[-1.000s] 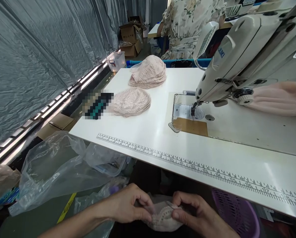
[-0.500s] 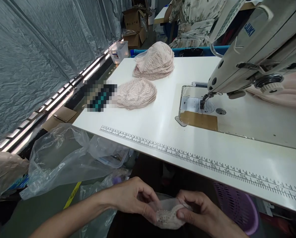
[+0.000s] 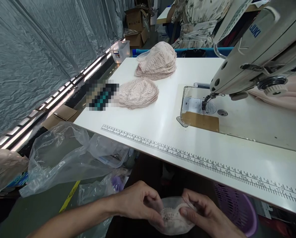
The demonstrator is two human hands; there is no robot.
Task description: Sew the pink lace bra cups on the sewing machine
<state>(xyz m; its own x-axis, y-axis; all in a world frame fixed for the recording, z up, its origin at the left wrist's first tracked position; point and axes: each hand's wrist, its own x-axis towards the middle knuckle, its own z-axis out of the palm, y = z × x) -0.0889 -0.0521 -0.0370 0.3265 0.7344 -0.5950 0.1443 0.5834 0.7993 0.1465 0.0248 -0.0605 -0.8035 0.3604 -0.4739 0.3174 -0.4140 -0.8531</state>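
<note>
Over the lap, below the table's front edge, a small pale pink piece of lace and sheer mesh is held between both hands. My left hand pinches its left side with thumb and fingers. My right hand grips the right side, the thumb lying on top of the lace. On the table, a stack of similar lace pieces lies left of centre, and a taller cup-shaped stack sits behind it.
A sewing machine stands on the right of the white table, which has a printed ruler along its front. Pink fabric lies behind the machine. A purple basket is below right, clear plastic bags hang left, and a person is beyond.
Both hands have shifted slightly down and to the right with the lace piece, which now shows more of its mesh between them. The camera view has also shifted a little.
</note>
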